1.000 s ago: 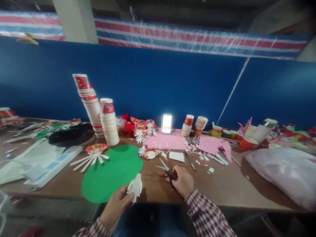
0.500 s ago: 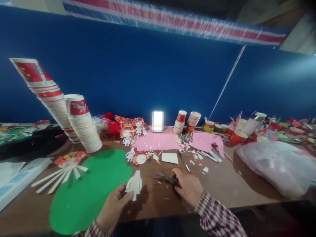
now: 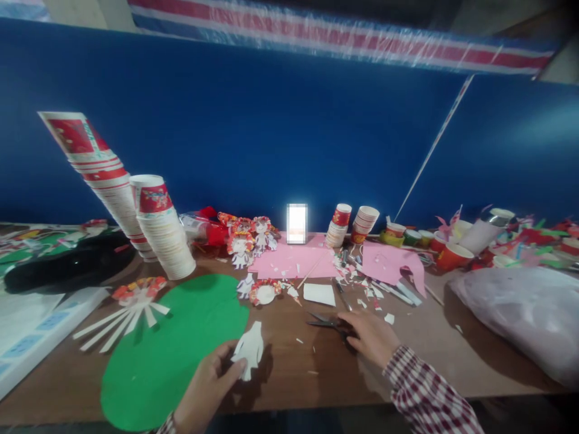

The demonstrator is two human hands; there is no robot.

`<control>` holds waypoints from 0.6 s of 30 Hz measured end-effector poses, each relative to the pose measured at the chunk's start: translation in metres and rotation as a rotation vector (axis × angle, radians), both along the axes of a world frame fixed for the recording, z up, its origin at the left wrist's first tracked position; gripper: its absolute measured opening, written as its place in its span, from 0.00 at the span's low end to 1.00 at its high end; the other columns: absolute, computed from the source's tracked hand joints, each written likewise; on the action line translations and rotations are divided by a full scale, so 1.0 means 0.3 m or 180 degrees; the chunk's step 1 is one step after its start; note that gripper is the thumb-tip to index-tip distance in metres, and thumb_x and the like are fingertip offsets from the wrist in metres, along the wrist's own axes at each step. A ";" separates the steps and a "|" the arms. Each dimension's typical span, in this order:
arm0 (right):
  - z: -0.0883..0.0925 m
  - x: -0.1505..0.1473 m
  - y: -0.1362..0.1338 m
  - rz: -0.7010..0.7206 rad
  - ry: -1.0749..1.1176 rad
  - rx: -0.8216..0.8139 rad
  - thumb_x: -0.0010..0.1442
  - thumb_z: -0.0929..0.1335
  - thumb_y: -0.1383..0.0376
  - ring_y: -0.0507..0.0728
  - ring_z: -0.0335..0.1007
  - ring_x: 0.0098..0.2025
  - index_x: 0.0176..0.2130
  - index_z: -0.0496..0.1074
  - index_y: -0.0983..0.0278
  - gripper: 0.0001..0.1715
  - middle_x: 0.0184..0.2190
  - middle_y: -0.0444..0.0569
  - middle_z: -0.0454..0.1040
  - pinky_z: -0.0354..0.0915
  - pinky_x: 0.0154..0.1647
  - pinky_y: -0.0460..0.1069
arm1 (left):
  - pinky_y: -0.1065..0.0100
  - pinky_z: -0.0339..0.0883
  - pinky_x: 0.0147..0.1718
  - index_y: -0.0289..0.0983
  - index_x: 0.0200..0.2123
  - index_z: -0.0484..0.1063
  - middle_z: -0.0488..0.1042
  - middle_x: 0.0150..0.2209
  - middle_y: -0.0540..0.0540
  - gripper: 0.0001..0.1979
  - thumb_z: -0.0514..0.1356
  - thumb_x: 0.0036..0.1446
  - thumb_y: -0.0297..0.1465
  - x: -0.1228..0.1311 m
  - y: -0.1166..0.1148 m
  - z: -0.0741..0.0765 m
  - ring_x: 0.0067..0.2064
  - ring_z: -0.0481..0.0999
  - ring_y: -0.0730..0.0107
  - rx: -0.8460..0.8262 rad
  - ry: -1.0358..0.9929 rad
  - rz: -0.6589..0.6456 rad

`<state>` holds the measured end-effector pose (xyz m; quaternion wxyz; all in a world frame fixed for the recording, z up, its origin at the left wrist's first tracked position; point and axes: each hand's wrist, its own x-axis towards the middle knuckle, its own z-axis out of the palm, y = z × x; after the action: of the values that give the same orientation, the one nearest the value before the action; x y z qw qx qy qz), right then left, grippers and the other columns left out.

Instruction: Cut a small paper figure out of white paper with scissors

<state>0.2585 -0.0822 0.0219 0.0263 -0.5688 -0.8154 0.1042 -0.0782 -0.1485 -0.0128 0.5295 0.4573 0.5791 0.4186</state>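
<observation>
A white paper figure cutout (image 3: pixel 250 349) is pinched between the thumb and fingers of my left hand (image 3: pixel 212 380), just above the table beside the green sheet (image 3: pixel 167 361). My right hand (image 3: pixel 371 337) is closed on the handles of dark scissors (image 3: pixel 326 323). Their blades are slightly parted and point left, low over the brown table (image 3: pixel 289 386). Behind the hands lie a white paper piece (image 3: pixel 319 295), a pen (image 3: pixel 344 295) and a patterned paper ring (image 3: pixel 266 293).
Tall paper cup stacks (image 3: pixel 165 241) stand at the left, near a paper fringe piece (image 3: pixel 140 301). Decorated paper figures (image 3: pixel 241 244) and pink sheets (image 3: pixel 294 259) lie at the back. A plastic bag (image 3: pixel 511 313) bulges at the right. Scraps litter the middle.
The view has shifted, so the table items sit further right. My right hand and the scissors have moved away from the cutout, and the cutout is tilted more to the right.
</observation>
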 end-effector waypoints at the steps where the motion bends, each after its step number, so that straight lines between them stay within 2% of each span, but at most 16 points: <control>1: 0.002 0.004 0.002 0.0018 -0.0012 -0.0035 0.51 0.69 0.72 0.64 0.69 0.49 0.52 0.70 0.62 0.27 0.47 0.54 0.74 0.63 0.49 0.56 | 0.64 0.71 0.40 0.35 0.44 0.74 0.79 0.41 0.44 0.21 0.64 0.47 0.40 0.002 0.000 0.004 0.40 0.77 0.59 -0.0009 0.0014 -0.0001; 5: 0.008 0.019 0.010 -0.0028 -0.0047 -0.0065 0.52 0.69 0.71 0.63 0.71 0.47 0.50 0.70 0.63 0.25 0.45 0.54 0.75 0.65 0.47 0.53 | 0.63 0.71 0.42 0.35 0.44 0.74 0.79 0.41 0.43 0.22 0.64 0.47 0.39 0.002 0.002 0.011 0.42 0.77 0.58 -0.0012 -0.0008 0.0047; 11: 0.027 0.021 0.013 -0.0247 -0.0360 0.0218 0.54 0.68 0.70 0.65 0.73 0.45 0.51 0.69 0.62 0.23 0.45 0.53 0.75 0.67 0.42 0.55 | 0.62 0.72 0.40 0.35 0.45 0.75 0.79 0.41 0.42 0.24 0.65 0.46 0.41 -0.042 -0.005 0.011 0.42 0.76 0.56 -0.0041 -0.0144 0.0258; 18: 0.051 0.013 0.029 -0.0273 -0.0672 0.0244 0.55 0.68 0.69 0.65 0.75 0.43 0.48 0.72 0.60 0.19 0.42 0.52 0.77 0.69 0.39 0.55 | 0.66 0.70 0.36 0.34 0.44 0.75 0.78 0.38 0.43 0.23 0.65 0.46 0.41 -0.118 -0.033 -0.006 0.38 0.75 0.62 -0.0016 -0.0179 0.0576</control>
<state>0.2622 -0.0734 0.0373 -0.0336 -0.6096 -0.7919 0.0113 -0.1136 -0.1583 -0.0145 0.5067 0.3898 0.6040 0.4759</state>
